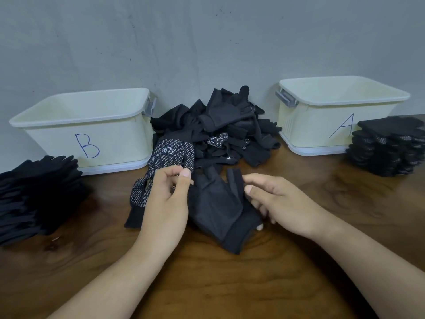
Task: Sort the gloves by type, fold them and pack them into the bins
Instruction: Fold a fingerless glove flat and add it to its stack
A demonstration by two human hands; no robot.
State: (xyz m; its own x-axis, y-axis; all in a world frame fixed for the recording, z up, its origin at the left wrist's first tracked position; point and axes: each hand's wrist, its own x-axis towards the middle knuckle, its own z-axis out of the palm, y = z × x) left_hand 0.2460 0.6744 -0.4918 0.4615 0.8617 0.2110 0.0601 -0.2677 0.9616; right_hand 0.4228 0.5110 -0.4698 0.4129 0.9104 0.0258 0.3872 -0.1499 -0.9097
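Big brown wooden table [299, 272] against a grey wall [207, 42], and two cream bins at the back. The bin marked B [57, 134] is on the left and the bin marked A [310, 125] on the right. From here only their inner walls show; the floors are hidden behind the near sides.

Between them sprawls a loose heap of black gloves [220, 125], dotted and plain tangled together and hard to count. A stack of plain gloves [34, 199] sits in front of B, cut off by the left edge. A stack of dotted gloves [388, 148] covers A's near right corner.

Closer in, a dotted glove [170, 155] lies half under the left hand [165, 203]. Thumb and forefinger are drawn close over it, but whether they nip cloth I cannot tell. Beside it lies a plain glove [216, 208], flat on the table. The right hand [282, 203] grips its edge, thumb on top and fingers curled beneath the cuff.
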